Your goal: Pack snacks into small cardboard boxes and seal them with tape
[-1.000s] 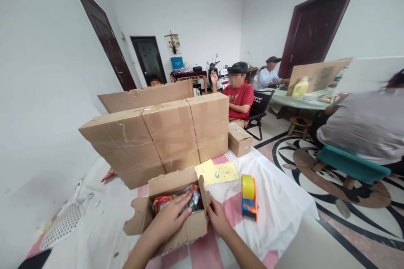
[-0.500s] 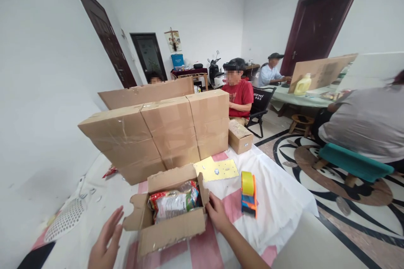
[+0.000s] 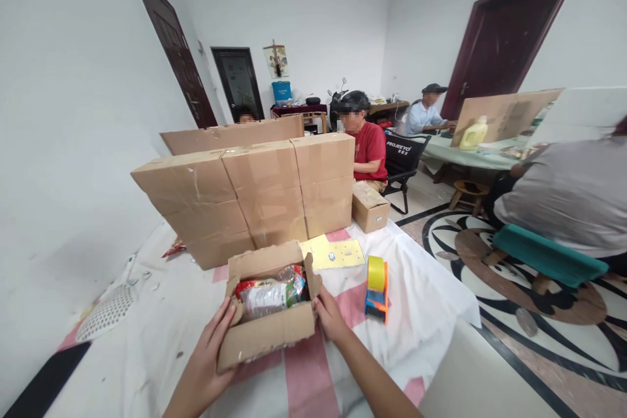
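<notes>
An open cardboard box (image 3: 267,343) sits on the cloth-covered table, its long flaps spread outward. Inside lies a plastic food packet (image 3: 269,297) with red, white and green print. My left hand (image 3: 215,339) grips the box at its left end, fingers against the short flap, which now tilts inward. At the right end, my right hand (image 3: 329,315) holds the box's side, thumb and fingers near the upright short flap. Just right of that hand stands a tape dispenser (image 3: 376,290) with a yellow roll, orange and blue in body.
Stacked sealed cartons (image 3: 259,189) form a wall behind the box. A smaller carton (image 3: 371,207) and a yellow card (image 3: 337,253) lie to the right. A perforated white piece (image 3: 108,310) rests at left. Nearby sits a person in red (image 3: 369,150); others are farther off.
My left hand has moved right from beside the box onto its left end, and the left flap has swung up and inward. My right hand stays on the right side.
</notes>
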Demonstrator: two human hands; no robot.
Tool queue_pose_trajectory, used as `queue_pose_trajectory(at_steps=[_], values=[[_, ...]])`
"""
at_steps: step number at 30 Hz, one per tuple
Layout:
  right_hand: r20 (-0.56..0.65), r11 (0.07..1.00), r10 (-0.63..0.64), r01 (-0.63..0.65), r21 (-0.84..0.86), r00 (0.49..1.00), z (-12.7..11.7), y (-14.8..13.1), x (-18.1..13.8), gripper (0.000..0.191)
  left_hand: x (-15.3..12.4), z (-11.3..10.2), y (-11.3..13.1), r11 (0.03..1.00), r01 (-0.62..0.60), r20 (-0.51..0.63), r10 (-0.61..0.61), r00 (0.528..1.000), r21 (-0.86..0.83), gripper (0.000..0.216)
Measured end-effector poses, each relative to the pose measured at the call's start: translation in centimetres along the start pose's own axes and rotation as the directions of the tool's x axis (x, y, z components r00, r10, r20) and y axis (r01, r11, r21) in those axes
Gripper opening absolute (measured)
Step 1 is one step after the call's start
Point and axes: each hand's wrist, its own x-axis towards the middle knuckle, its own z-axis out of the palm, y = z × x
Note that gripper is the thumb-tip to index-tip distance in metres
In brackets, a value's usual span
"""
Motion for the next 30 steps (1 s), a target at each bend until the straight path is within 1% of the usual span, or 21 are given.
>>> queue_pose_trajectory(at_steps=[3,7,10,13,17,19,22,24,26,28,30], values=[[0.008,1.0,-0.017,0.017,0.0,1.0,-0.2,-0.7,-0.1,0.044,-0.7,0.1,0.4,0.999,-0.03,-0.041,0.031,0.999,0.014,0.085],[-0.004,1.0,-0.017,0.017,-0.004,1.0,-0.4,-1.6,-0.5,0.042,-1.5,0.7,0.4,0.998,-0.022,-0.14,0.015,0.99,-0.05,0.082],[-0.004,1.0,-0.025,0.025,-0.009,1.0,-0.5,-1.7,-0.8,0.045,-2.0,1.2,0.5,0.992,0.039,-0.196,-0.062,0.979,-0.119,0.076],[-0.02,0.999,-0.045,0.046,0.008,0.999,-0.5,-1.5,-0.9,0.046,-2.3,1.6,0.9,0.967,0.105,-0.222,-0.158,0.962,-0.232,0.067],[-0.074,0.997,-0.062,0.065,0.04,0.995,-0.6,-1.2,-0.7,0.048,-2.4,2.1,1.8,0.922,0.189,-0.268,-0.287,0.919,-0.339,0.06],[-0.092,0.997,-0.063,0.067,0.045,0.994,-0.7,-1.1,-0.7,0.049,-2.4,2.5,2.2,0.906,0.202,-0.29,-0.32,0.902,-0.371,0.059],[-0.117,0.997,-0.054,0.06,0.054,0.992,-0.8,-0.8,-0.8,0.052,-2.4,3.0,2.4,0.874,0.208,-0.299,-0.361,0.883,-0.44,0.059],[-0.122,0.997,-0.038,0.047,0.068,0.992,-0.8,-0.6,-0.8,0.058,-2.4,3.3,2.3,0.838,0.255,-0.284,-0.425,0.86,-0.482,0.06],[-0.121,0.991,-0.01,0.026,0.128,0.993,-0.9,-0.7,-0.5,0.065,-2.5,3.5,2.1,0.806,0.311,-0.268,-0.488,0.831,-0.503,0.062],[-0.121,0.976,0.012,0.015,0.219,0.993,-1.0,-1.3,-0.1,0.069,-2.6,3.7,1.9,0.798,0.343,-0.274,-0.518,0.81,-0.495,0.062],[-0.086,0.954,0.033,-0.006,0.298,0.996,-1.1,-2.6,0.6,0.068,-2.8,3.8,1.8,0.821,0.327,-0.3,-0.495,0.815,-0.467,0.059]])
